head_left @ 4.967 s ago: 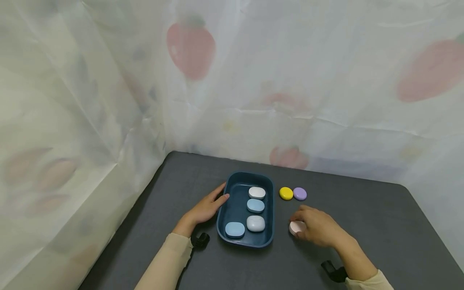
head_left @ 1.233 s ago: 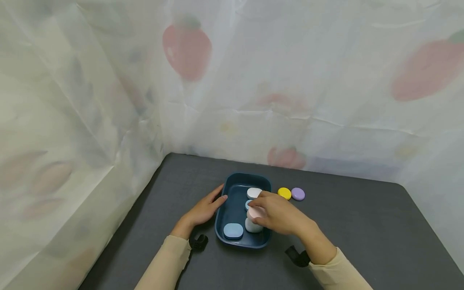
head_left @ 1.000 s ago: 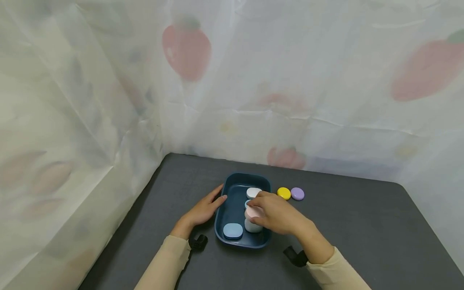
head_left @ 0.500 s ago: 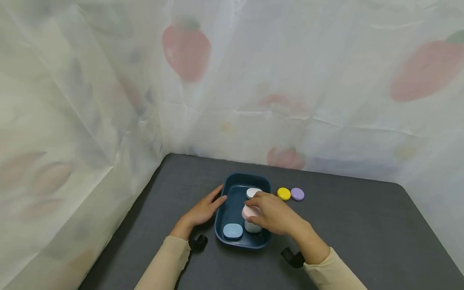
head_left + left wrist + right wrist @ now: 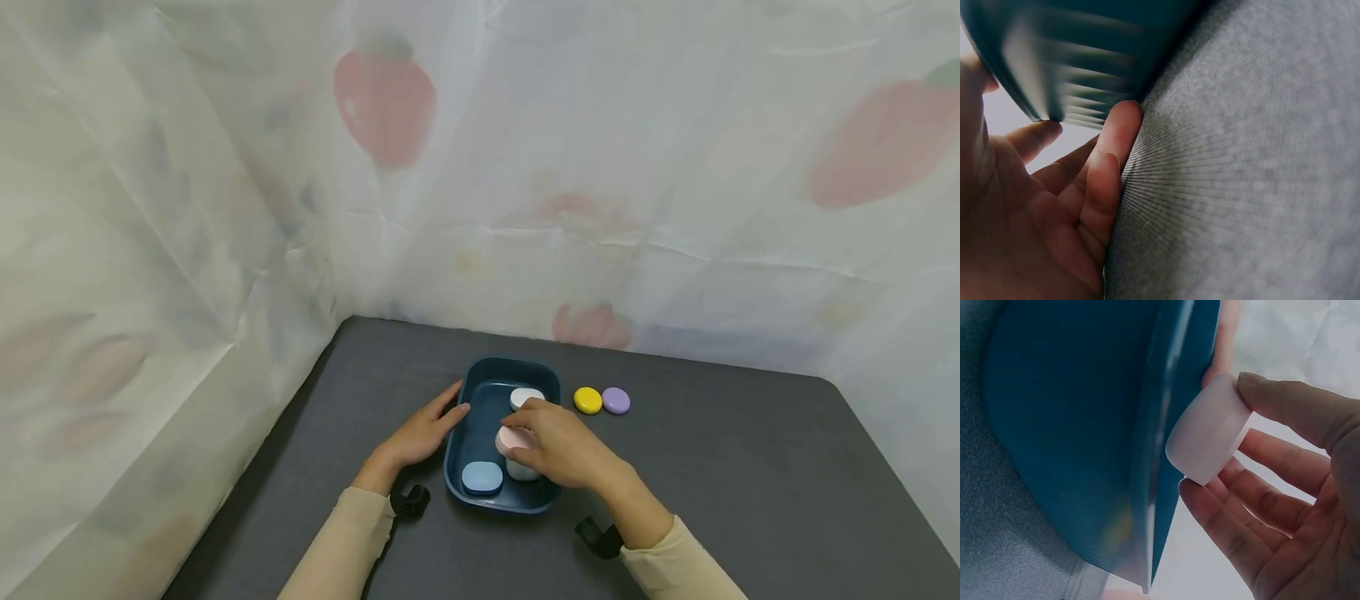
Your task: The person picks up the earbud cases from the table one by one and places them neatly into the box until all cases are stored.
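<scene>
A dark blue tray point(image 5: 474, 433) lies on the table, with my left hand point(image 5: 420, 429) at its left side. In the left wrist view the left thumb reaches the rim and the fingers point(image 5: 1121, 125) touch the ribbed outer wall. Over the tray's right half my right hand point(image 5: 562, 446) pinches a pale pink rounded block point(image 5: 513, 439) between thumb and fingertips. The right wrist view shows this block point(image 5: 1207, 428) tilted, held above the rim. In the tray sit a white rounded block point(image 5: 527, 397), a light blue one point(image 5: 482, 477) and a partly covered white one point(image 5: 522, 471).
A yellow round piece point(image 5: 587, 400) and a purple one point(image 5: 616, 400) lie side by side just right of the tray. The dark grey table point(image 5: 735, 467) ends at white curtains point(image 5: 480, 167) printed with strawberries, behind and at the left.
My right hand picked up the pink block from the table right of the tray and carried it left over the tray, lately drifting slightly further left. The left hand stays at the tray.
</scene>
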Tool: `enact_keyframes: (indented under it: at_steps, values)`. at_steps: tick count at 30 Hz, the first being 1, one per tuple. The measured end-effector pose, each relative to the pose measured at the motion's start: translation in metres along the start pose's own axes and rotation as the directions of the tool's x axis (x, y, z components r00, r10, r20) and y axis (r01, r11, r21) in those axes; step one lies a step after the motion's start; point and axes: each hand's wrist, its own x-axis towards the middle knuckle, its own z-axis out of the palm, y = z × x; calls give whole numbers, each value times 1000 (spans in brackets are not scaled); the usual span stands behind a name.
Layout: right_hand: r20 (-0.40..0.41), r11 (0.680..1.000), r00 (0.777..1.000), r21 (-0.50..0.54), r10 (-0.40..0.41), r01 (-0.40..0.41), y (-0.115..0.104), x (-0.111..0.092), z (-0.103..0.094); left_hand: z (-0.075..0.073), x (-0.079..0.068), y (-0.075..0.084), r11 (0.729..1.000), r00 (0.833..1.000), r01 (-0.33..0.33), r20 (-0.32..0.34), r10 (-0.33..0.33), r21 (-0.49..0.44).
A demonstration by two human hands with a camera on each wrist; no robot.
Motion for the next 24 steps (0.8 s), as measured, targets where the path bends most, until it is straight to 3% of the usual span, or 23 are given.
enact_keyframes:
  at_steps: [24]
  values:
    - [-46, 1000, 999, 11, -7, 8, 1, 8, 15, -1, 0, -2, 1000, 1000, -13, 2, 13, 0]
